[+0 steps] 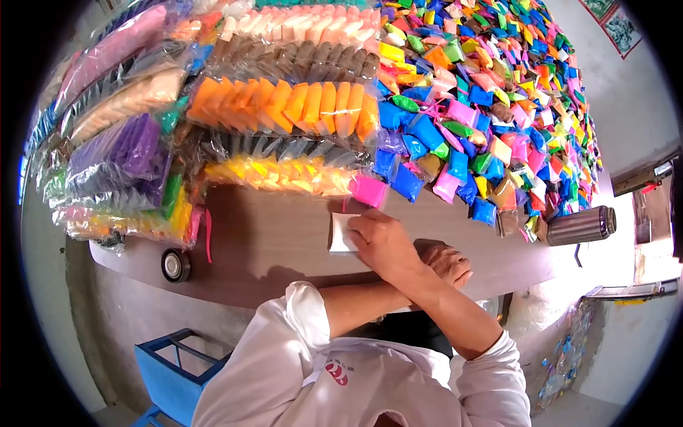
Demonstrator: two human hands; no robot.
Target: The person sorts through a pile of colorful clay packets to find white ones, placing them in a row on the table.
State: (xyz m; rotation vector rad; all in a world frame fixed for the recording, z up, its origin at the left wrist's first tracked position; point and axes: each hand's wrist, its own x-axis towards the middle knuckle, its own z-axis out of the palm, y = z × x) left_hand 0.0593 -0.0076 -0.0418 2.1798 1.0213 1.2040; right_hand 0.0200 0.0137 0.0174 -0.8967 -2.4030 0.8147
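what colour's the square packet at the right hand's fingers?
The square packet is white; best seen in the head view.

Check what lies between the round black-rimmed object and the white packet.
The head view shows a pink strip near the round object, then bare, partly shadowed tabletop up to the white packet.

1. At lower left of the frame, a blue stool-like stand (160,377) with an open top.
2. At centre left, near the front edge of the brownish bench (263,235), a round black object (175,265) with a shiny ring.
3. At centre right, a silvery cylinder (578,227) lying on its side.
4. At upper right, red-edged pictures (621,32) on the pale wall (640,92).
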